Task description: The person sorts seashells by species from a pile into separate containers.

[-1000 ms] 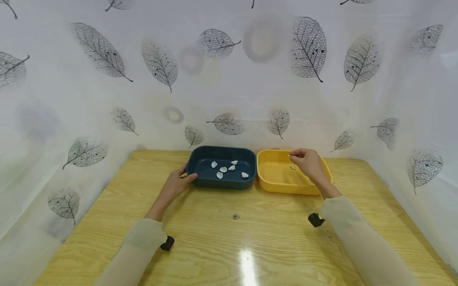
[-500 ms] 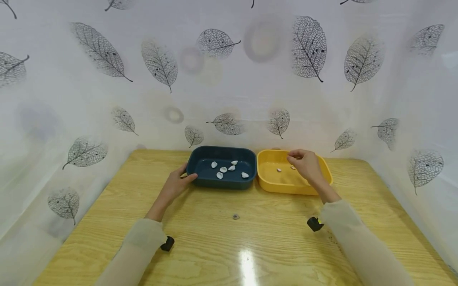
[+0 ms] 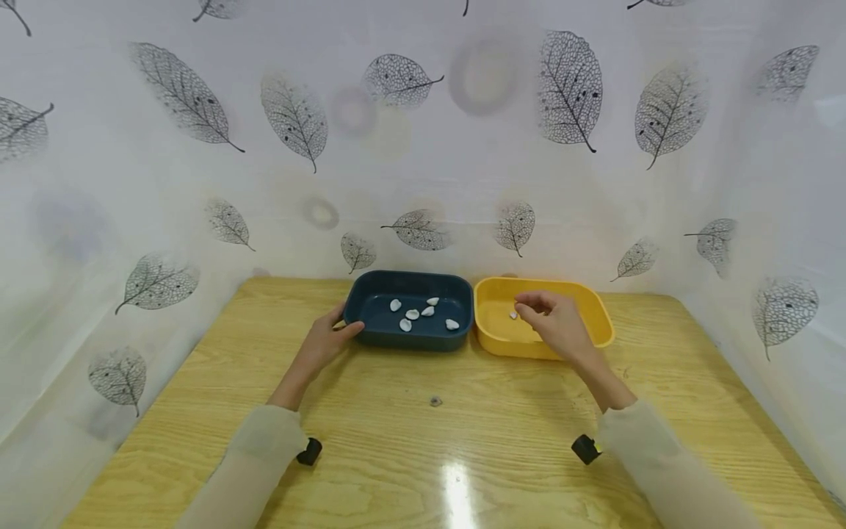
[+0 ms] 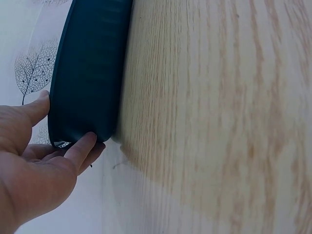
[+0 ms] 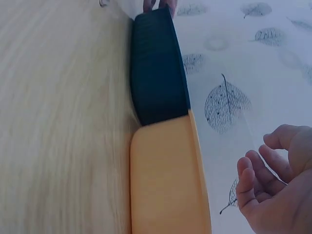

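A dark blue tray [image 3: 377,330] stands at the back of the table, with several white shells [image 3: 413,314] lying apart inside. At its left end my left hand [image 3: 324,339] grips the rim and corner, thumb on one side and fingers on another, as the left wrist view also shows. Right beside it is a yellow tray [image 3: 598,323]. Over this one hovers my right hand [image 3: 555,319], its fingers loosely bent. A small whitish shell [image 3: 512,315] lies just below the fingertips. In the right wrist view, thumb and fingers are apart with nothing visible between them.
A wooden table [image 3: 370,455] carries both trays, which touch end to end. A small grey spot or thing [image 3: 435,400] is on the wood in front. Behind rises a white leaf-printed curtain [image 3: 423,147]. Black wrist cameras [image 3: 585,449] stick out from both sleeves.
My right hand has let go of a small shell, which now lies in the yellow tray. It has then moved left and slightly down, hiding another small shell. My left hand stays put.
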A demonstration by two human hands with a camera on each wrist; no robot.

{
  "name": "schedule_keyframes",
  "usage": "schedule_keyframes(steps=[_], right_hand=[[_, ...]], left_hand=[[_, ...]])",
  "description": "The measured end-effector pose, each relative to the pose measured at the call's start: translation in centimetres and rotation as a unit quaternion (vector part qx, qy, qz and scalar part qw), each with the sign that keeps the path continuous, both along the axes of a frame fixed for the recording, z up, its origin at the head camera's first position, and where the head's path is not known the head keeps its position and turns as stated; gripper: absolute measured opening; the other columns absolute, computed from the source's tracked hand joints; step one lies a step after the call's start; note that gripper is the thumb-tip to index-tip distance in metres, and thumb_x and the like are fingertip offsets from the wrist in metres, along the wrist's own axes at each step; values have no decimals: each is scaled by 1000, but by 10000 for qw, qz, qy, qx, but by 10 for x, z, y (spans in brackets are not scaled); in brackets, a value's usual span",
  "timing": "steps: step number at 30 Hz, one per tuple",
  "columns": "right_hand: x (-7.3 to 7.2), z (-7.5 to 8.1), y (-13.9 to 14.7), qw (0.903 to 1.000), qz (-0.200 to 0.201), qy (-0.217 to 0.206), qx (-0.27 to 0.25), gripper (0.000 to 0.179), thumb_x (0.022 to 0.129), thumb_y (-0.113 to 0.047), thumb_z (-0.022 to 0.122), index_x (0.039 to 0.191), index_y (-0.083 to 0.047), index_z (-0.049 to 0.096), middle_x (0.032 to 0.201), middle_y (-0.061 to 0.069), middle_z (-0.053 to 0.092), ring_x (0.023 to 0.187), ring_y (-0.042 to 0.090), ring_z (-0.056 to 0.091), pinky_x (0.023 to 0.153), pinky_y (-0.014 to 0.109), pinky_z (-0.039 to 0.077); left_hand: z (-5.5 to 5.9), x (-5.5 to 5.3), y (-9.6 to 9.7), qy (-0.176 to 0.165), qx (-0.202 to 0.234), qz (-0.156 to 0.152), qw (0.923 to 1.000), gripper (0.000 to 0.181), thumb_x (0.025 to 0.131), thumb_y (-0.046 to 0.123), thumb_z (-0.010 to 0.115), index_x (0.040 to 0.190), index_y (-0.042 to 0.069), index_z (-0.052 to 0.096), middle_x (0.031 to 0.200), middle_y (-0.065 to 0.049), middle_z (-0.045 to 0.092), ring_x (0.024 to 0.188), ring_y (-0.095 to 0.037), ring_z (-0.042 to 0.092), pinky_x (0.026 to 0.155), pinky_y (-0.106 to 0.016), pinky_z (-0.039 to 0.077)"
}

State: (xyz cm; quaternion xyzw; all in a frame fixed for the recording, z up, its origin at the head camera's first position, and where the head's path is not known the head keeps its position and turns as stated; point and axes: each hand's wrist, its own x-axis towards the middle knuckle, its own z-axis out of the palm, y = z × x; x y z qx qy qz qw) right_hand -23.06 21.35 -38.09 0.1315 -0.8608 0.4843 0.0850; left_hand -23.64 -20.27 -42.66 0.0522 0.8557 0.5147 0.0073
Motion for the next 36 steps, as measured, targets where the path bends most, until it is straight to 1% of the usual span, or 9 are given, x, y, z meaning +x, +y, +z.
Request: schedule_keyframes(steps=[3,8,11,14,18,20,23,30,36], right_hand=[[10,-1,-6,9996,184,0,-217,30,102,-17,68,120,6,71,108,21,73,90,32,66,68,22,54],[24,-2,-16,9982,557,-46,-217,27,101,-16,69,120,3,72,112,18,73,94,23,66,76,20,54],[31,-3,-22,9972,722,-90,-194,24,101,-16,69,119,0,73,113,19,73,94,23,66,77,21,54],[37,-4,-28,9964,820,-145,-184,22,101,-17,69,118,-3,73,110,15,73,93,21,64,77,22,53],[42,-9,-35,9948,966,-244,-208,20,101,-16,69,116,-3,74,107,10,74,89,23,63,74,22,53],[43,-12,-38,9940,1029,-301,-225,19,101,-15,69,115,-3,74,106,10,74,89,26,64,73,23,53],[44,-17,-40,9928,1121,-378,-185,19,101,-15,69,115,-3,74,105,9,74,88,27,65,72,23,53],[48,-27,-46,9892,1331,-600,-87,20,101,-11,68,117,0,72,110,19,73,84,19,62,72,23,53],[51,-32,-50,9879,1404,-653,-53,22,100,-10,69,116,4,71,108,19,73,87,18,64,73,24,53]], left_hand=[[0,0,0,-7,-10,-14,10000,71,105,21,64,162,-1,27,162,-26,33,141,-46,43,112,-53,43],[0,1,0,-2,24,-30,10000,71,106,23,63,162,-1,27,163,-26,32,143,-45,42,113,-54,42],[0,1,0,-3,23,-31,10000,71,106,23,63,162,-1,28,162,-25,32,142,-46,42,112,-54,43],[0,1,-1,-11,16,-27,10000,71,105,23,63,162,-1,27,162,-26,32,142,-46,43,111,-54,44],[0,2,-1,15,20,-32,10000,71,105,23,64,162,-2,27,162,-27,32,142,-46,42,111,-54,44],[0,1,-1,46,4,-35,10000,71,105,22,64,161,-2,28,161,-28,33,142,-46,42,112,-53,43],[1,2,0,45,-53,-37,10000,71,105,22,64,161,-3,27,161,-28,33,143,-46,41,112,-53,43],[2,2,-1,1,-134,-28,9999,73,106,24,63,162,-2,26,161,-28,32,143,-46,41,113,-54,42],[1,2,-1,10,-77,-49,10000,72,106,25,63,162,-2,26,161,-28,32,143,-46,41,112,-54,42]])
